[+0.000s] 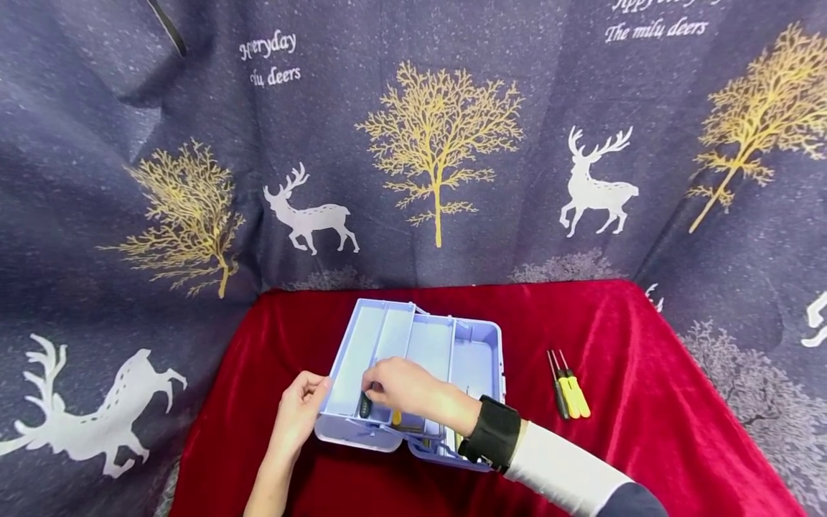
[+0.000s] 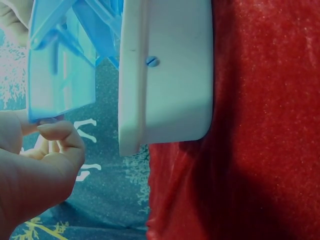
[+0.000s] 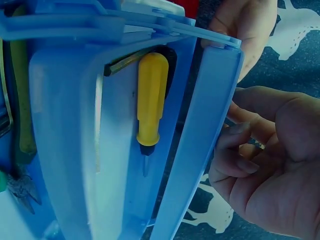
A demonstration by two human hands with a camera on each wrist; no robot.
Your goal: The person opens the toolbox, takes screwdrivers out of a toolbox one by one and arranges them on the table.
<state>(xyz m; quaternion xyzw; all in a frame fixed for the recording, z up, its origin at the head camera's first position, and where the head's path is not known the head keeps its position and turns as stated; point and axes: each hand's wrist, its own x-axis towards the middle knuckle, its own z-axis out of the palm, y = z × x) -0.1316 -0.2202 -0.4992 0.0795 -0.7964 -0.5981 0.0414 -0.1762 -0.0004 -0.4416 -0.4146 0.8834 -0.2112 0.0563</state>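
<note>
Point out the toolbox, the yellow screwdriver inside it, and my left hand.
Toolbox [image 1: 477,357]: head view, bare floor, right side.
Yellow screwdriver [image 3: 151,105]: right wrist view, handle.
Left hand [image 1: 300,409]: head view, middle of hand.

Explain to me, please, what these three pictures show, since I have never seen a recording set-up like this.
There is no machine here; each grip is a person's bare hand: the left grip and the right grip. The wide picture comes from a camera worn on the head, looking forward and down; the other two come from cameras on the left and right wrists. On the red cloth stands an open blue toolbox, with two yellow-handled tools and a dark-handled tool to its right. The right wrist picture also shows a yellow screwdriver inside the box. The left grip holds the edge of the upper tray. The right grip is at that tray too; whether it holds anything, I cannot tell.
</note>
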